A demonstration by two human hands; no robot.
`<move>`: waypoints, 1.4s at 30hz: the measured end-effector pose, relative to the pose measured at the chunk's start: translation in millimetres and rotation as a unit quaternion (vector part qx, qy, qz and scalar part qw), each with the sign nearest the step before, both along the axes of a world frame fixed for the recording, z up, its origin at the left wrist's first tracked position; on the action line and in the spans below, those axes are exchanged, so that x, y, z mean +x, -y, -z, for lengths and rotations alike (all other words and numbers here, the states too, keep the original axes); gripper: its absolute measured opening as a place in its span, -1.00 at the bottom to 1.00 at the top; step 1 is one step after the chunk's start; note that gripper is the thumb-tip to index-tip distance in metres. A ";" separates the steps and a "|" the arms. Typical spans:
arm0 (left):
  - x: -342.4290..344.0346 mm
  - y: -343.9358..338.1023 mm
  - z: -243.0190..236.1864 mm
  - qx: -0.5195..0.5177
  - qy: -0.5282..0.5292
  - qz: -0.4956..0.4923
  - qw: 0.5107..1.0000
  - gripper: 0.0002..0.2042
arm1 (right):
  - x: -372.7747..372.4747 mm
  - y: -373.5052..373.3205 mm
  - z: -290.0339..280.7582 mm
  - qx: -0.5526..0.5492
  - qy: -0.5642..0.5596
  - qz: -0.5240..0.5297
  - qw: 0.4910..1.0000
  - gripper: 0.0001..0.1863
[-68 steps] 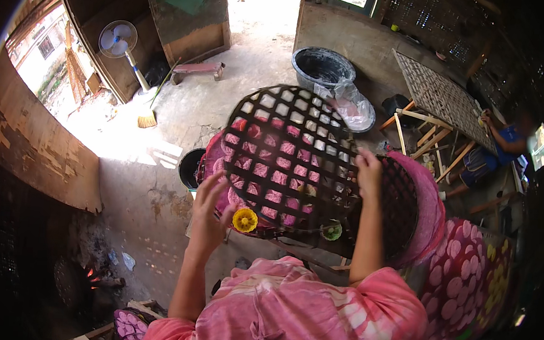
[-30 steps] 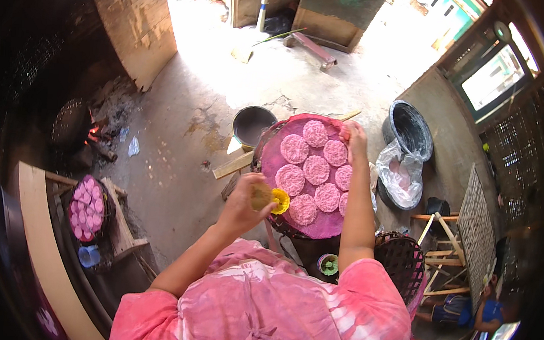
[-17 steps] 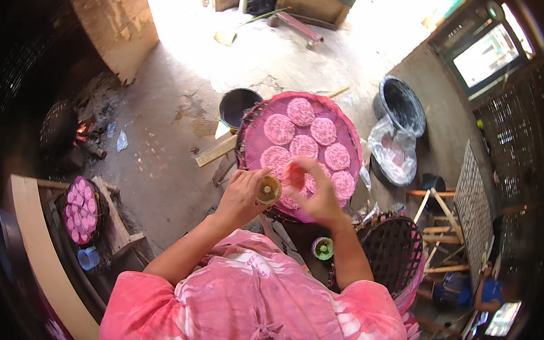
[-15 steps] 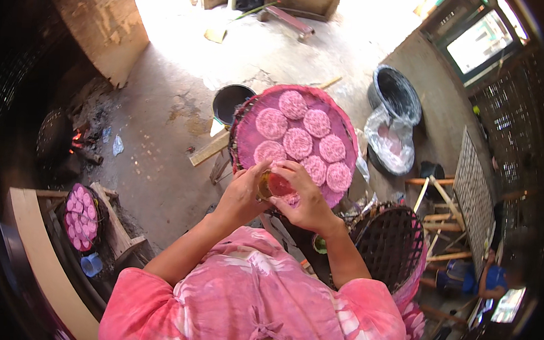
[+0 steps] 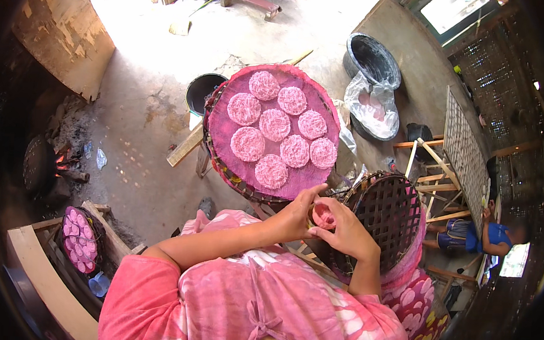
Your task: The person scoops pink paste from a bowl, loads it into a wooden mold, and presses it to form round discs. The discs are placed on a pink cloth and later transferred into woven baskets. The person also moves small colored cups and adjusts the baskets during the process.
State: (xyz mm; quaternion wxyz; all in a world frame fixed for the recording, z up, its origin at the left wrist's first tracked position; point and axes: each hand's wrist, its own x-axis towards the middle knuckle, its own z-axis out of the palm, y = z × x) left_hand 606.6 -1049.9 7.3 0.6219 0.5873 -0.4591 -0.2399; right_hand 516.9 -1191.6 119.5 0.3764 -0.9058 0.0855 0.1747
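Both my hands are in front of my chest, just right of the round tray's near edge. My left hand [image 5: 295, 217] and my right hand [image 5: 350, 233] close round a small, round, cup-like holder with pink dough [image 5: 324, 215] showing in its open end. My fingers hide most of the holder, so its full shape does not show. Ahead of me, the tray [image 5: 222, 162], lined with pink cloth, bears several flat pink discs of thin, noodle-like strands [image 5: 275, 124]. Beside my right hand leans a dark woven basket [image 5: 390, 218] with pink cloth around its side.
Behind the tray stands a dark bucket [image 5: 195, 93]. At right are a big black basin [image 5: 372, 54] and a plastic-covered tub [image 5: 375, 108]. A fire [image 5: 61, 160] burns at far left, above another tray of pink discs [image 5: 81, 239]. A person in blue [image 5: 495, 236] is at far right.
My hands have moved right and nearer me with the holder, off the tray. The near pink disc they partly covered now shows whole. The view has shifted too.
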 end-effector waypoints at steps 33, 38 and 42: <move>176.9 -100.5 -15.1 0.289 0.321 -0.452 0.781 -0.50 | 80.0 94.6 94.9 -0.165 0.197 0.210 0.943 -0.66; 197.5 -107.4 1.7 0.257 0.308 -0.453 0.796 -0.71 | 127.8 116.8 133.7 -0.230 0.161 0.255 0.925 -0.75; 197.5 -105.1 -2.0 0.266 0.319 -0.451 0.790 -0.83 | 132.3 101.4 125.6 -0.225 0.221 0.284 0.905 -0.79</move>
